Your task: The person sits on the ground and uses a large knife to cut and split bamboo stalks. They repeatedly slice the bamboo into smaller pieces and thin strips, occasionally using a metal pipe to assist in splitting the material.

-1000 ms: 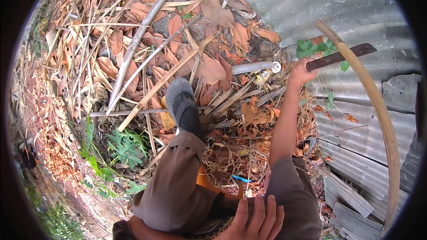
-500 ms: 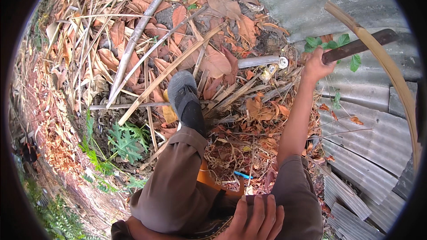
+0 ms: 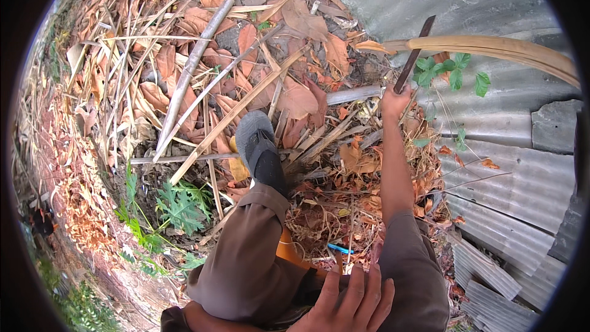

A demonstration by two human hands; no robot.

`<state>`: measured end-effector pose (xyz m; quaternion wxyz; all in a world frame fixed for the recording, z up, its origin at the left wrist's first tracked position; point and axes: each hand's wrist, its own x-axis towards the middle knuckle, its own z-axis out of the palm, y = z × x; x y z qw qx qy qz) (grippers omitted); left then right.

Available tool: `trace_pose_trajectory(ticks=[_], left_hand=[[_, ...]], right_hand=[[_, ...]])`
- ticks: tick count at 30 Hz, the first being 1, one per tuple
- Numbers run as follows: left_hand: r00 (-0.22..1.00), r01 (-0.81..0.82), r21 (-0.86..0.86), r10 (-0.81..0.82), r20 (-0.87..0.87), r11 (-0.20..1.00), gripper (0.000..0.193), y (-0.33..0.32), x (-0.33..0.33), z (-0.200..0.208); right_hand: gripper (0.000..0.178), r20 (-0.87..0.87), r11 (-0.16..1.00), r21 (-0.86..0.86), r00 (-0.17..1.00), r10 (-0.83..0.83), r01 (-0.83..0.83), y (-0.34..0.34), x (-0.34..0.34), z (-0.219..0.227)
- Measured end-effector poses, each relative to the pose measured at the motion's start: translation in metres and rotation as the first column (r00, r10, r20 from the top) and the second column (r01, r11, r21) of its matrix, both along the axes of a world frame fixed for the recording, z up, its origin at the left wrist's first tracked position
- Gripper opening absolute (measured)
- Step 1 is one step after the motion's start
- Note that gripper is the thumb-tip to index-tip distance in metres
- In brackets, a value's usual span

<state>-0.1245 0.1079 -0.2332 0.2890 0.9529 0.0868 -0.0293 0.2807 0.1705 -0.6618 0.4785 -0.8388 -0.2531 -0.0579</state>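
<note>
My right hand [image 3: 395, 101] is closed around the lower end of a long dark-bladed machete [image 3: 408, 72]. Its blade points up and away, tilted slightly right. Across the blade's line lies a long, curved, light brown dry stalk [image 3: 491, 47], whose narrow end reaches left past the machete. Whether the two touch I cannot tell. Low in the view, my left hand [image 3: 353, 302] is by my right thigh, fingers apart and nothing visible in them; its palm is hidden.
Corrugated metal sheets [image 3: 491, 178] line the right side, with a green leafy plant [image 3: 456, 74] against them. Dry leaves, sticks and a thick pole [image 3: 193, 61] cover the ground ahead. My shoe [image 3: 255, 138] rests among them. A small blue object [image 3: 340, 249] lies between my legs.
My right hand has moved left with the machete, which has swung from pointing right to pointing upward. The curved stalk has turned from steep to nearly level, its narrow end shifting left.
</note>
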Motion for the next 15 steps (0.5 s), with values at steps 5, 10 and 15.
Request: trace_pose_trajectory(ticks=[5, 10, 15], left_hand=[[0.997, -0.038, -0.008, 0.037, -0.063, 0.999, 0.053, -0.007, 0.003, -0.008], [0.994, 0.059, -0.051, -0.064, -0.086, 0.997, 0.053, 0.005, 0.003, 0.002], [0.995, 0.049, -0.05, -0.053, -0.089, 0.998, 0.054, 0.003, 0.005, 0.013]], right_hand=[[0.018, -0.14, 0.778, 0.624, 0.967, 0.211, -0.08, 0.032, -0.038, 0.192], [0.01, 0.043, 0.964, 0.263, 0.998, -0.051, 0.038, -0.004, -0.005, 0.016], [0.024, -0.303, 0.962, -0.273, 0.946, -0.114, 0.029, -0.039, -0.043, -0.045]])
